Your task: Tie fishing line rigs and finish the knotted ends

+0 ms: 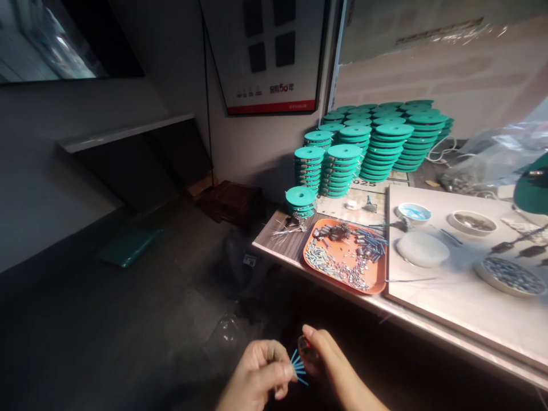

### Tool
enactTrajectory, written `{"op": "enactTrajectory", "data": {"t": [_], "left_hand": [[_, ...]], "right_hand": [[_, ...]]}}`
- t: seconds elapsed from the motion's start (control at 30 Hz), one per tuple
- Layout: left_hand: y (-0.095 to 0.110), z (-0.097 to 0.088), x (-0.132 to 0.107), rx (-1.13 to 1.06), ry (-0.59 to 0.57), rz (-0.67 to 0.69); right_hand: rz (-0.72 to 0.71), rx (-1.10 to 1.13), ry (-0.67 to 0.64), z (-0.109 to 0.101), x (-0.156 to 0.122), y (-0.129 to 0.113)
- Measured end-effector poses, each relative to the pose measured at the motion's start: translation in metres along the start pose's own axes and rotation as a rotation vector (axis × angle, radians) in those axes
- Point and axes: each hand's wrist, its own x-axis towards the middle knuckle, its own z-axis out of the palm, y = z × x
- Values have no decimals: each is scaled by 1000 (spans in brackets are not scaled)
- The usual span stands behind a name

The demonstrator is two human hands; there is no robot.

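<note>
Low in front of me, below the table's front edge, my left hand pinches several thin blue tubes between thumb and fingers. Their free ends fan out toward the right. Close beside them, my right hand is closed around a small dark object with a red part. Its kind is hard to make out, as the fingers and shadow cover most of it. The right thumb points up along its top. A narrow gap shows between the tube ends and the right fingers.
On the table, an orange tray holds small metal pieces and short tubes. Behind it rise stacks of green spools. A pale board at right carries shallow dishes, a white round lid and a bowl of metal parts.
</note>
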Motion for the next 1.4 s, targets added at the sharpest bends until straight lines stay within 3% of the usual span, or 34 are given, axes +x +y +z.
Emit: {"op": "enactTrajectory", "data": {"t": [0.43,0.7,0.87,1.13,1.4], "left_hand": [[-2,-1,-5,-53,-18,-73],[-1,-3,-6,-45,-30,-66],[-2,-3,-5,-59,-30,-66],[-2,-3,-5,-40,-23,-82],[-3,-3,-5,-51,-33,-71]], "right_hand": [[-38,-142,-193,2,-3,-5],[-83,-274,-78,-1,-6,-3],[-101,-283,-131,1,-5,-6],[-99,-300,-36,-2,-5,2],[-117,-332,-41,-4,-5,2]]}}
